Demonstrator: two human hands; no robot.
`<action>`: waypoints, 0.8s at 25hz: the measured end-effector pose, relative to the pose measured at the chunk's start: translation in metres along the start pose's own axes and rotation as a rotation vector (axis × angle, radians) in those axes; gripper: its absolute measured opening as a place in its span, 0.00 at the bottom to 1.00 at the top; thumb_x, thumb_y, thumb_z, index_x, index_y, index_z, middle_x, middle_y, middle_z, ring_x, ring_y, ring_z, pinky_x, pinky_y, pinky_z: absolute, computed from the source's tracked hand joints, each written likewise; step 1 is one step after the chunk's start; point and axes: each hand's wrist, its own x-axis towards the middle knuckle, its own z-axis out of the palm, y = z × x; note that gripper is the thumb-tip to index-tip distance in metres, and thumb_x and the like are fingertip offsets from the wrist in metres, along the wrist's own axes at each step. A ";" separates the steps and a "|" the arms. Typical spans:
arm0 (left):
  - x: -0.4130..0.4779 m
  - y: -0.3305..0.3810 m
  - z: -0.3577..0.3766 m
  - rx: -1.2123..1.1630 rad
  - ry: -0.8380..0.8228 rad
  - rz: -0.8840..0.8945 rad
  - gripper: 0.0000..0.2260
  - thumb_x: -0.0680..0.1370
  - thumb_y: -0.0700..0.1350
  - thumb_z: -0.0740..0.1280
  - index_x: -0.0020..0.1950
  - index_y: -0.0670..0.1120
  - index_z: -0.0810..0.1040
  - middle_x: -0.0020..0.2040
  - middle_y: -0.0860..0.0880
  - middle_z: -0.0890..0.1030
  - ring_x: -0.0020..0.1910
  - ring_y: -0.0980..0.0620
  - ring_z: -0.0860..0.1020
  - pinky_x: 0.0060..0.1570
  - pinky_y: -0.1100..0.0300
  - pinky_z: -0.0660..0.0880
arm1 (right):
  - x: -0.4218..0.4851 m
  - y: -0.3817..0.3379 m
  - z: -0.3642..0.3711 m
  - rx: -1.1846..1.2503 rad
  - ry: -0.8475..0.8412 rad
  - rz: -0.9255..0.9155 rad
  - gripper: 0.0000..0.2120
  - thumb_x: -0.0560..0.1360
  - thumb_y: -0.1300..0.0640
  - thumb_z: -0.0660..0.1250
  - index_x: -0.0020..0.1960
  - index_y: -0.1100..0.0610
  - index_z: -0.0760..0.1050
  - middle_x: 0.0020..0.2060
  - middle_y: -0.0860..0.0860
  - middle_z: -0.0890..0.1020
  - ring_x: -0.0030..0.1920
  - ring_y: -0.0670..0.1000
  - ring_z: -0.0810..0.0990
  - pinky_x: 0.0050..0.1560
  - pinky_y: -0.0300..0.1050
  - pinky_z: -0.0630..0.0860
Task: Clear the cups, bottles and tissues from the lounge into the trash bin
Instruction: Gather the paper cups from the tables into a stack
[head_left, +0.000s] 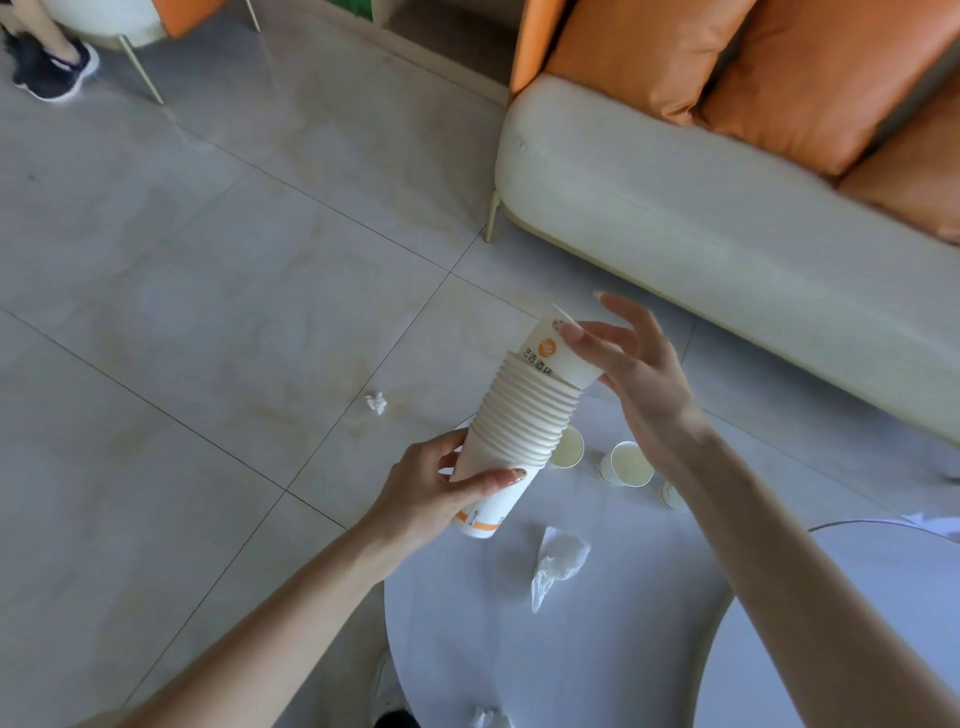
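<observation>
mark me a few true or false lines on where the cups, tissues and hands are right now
1. The left hand grips the cup stack near its base. True.
2. A crumpled tissue lies on the floor. True.
3. The sofa cushions are blue. False: they are orange.
4. Every cup is already in the stack. False: loose cups stand on the table, mouths up.
5. The right hand holds a bottle. False: its fingers touch the top cup of the stack, and no bottle shows.
</observation>
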 end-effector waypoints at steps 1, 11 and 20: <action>-0.004 0.011 -0.003 0.006 0.003 0.014 0.24 0.57 0.64 0.73 0.50 0.58 0.82 0.46 0.58 0.86 0.47 0.60 0.83 0.45 0.64 0.75 | -0.004 -0.012 -0.001 -0.002 -0.020 -0.014 0.42 0.59 0.45 0.79 0.69 0.49 0.67 0.58 0.51 0.80 0.57 0.48 0.80 0.52 0.42 0.74; -0.066 0.143 -0.020 -0.033 0.015 0.182 0.14 0.68 0.51 0.77 0.52 0.54 0.82 0.46 0.56 0.86 0.41 0.66 0.81 0.39 0.75 0.74 | -0.063 -0.138 -0.011 0.026 -0.146 -0.172 0.35 0.66 0.36 0.73 0.67 0.50 0.70 0.60 0.50 0.80 0.59 0.48 0.79 0.59 0.46 0.72; -0.141 0.239 -0.023 -0.056 -0.006 0.234 0.07 0.75 0.44 0.72 0.51 0.50 0.81 0.44 0.56 0.84 0.43 0.62 0.81 0.34 0.74 0.74 | -0.128 -0.234 -0.018 0.117 -0.134 -0.160 0.23 0.73 0.39 0.62 0.64 0.50 0.72 0.55 0.48 0.80 0.57 0.49 0.80 0.59 0.49 0.75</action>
